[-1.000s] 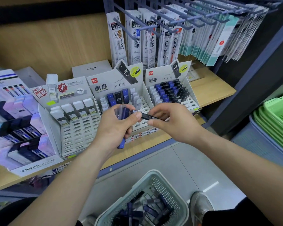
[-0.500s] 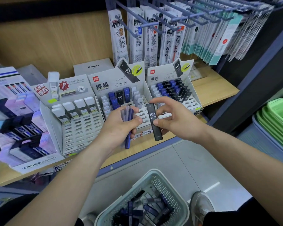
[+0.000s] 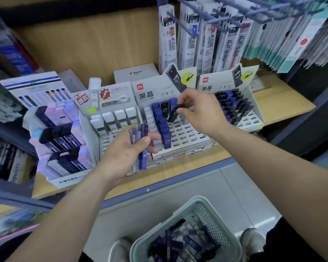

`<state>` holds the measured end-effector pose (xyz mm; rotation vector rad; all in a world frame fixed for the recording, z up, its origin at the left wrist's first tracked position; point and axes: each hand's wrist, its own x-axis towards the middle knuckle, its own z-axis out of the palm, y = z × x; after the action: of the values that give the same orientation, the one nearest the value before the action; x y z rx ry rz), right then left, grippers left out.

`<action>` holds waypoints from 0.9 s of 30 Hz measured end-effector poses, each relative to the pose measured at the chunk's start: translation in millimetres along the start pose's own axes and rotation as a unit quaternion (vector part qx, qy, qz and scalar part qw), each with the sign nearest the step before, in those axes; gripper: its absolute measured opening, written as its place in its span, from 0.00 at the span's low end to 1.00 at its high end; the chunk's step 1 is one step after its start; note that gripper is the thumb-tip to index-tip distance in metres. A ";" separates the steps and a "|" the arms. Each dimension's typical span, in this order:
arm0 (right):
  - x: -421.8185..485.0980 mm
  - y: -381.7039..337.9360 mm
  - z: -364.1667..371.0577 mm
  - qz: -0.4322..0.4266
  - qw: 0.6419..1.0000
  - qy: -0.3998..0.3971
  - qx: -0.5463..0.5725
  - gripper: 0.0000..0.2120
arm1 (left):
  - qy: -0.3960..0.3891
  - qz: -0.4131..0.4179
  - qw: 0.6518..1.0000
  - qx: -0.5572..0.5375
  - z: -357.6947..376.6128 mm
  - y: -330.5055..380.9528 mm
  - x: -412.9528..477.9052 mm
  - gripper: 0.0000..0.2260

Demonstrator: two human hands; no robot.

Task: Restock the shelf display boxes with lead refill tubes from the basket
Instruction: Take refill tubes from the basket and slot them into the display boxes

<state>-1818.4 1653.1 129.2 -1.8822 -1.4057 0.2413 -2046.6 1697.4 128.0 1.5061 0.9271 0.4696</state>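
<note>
My right hand point(image 3: 201, 110) pinches a black lead refill tube point(image 3: 174, 114) and holds it tilted over the upper slots of the middle white display box point(image 3: 187, 135), beside a black tube and blue tubes standing there. My left hand point(image 3: 125, 154) grips a bundle of several blue and clear tubes point(image 3: 140, 140) in front of that box's lower left corner. A second white display box point(image 3: 254, 121) to the right is nearly full of blue and black tubes. The pale green basket point(image 3: 214, 216) on the floor below holds several more tubes.
A box of white-capped tubes point(image 3: 110, 123) and a MONO box point(image 3: 59, 144) stand to the left on the wooden shelf point(image 3: 284, 103). Hanging refill packs point(image 3: 210, 38) on hooks crowd the space above the boxes. My shoes flank the basket.
My right hand has carried the black tube up and back from near my left hand to the middle box's upper rows. My left hand with its bundle dropped slightly.
</note>
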 end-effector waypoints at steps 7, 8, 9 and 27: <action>12.3 7.6 19.0 0.022 0.999 -0.006 -0.032 0.09 | 0.017 0.006 1.000 -0.023 -18.5 -1.8 -6.4 0.12; 12.9 8.3 19.9 0.024 0.999 -0.005 -0.030 0.10 | 0.017 0.008 1.000 -0.024 -19.5 -1.9 -6.3 0.12; 13.6 9.1 20.8 0.025 0.999 -0.005 -0.029 0.10 | 0.018 0.006 0.999 -0.028 -20.3 -1.9 -6.2 0.12; 16.1 -0.6 25.2 -0.043 0.994 0.009 -0.105 0.12 | 0.041 0.000 0.997 -0.060 -17.8 -3.4 -5.5 0.07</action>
<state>-1826.9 1678.8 116.6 -1.9809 -1.5462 0.0356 -2064.3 1704.2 129.1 1.3869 0.9465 0.5812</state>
